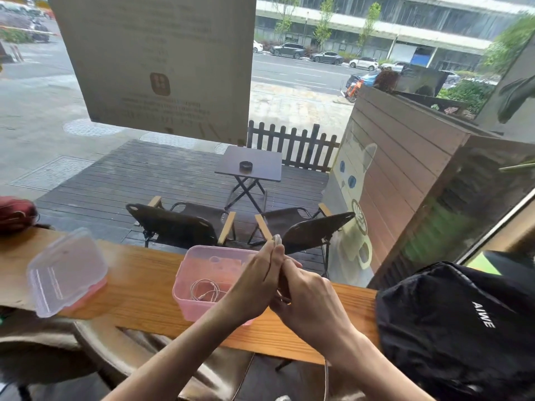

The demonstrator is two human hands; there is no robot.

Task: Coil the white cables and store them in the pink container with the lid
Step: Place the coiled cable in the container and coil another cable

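Note:
An open pink container (188, 293) stands on the wooden counter, and a coiled white cable (205, 290) lies inside it. Its clear lid (65, 273) rests upside down to the left. My left hand (257, 282) and my right hand (307, 299) meet just right of the container, above the counter. Between them runs a second white cable (326, 380), which hangs down below my right wrist toward the floor. My left hand's fingers are held straight up. My right hand's fingers are curled around the cable against the left palm. Most of this cable is hidden by the hands.
A black bag (463, 328) lies on the counter (139, 299) at the right, close to my right forearm. A dark red object (16, 212) sits at the far left. A window stands right behind the counter, with chairs and a small table outside.

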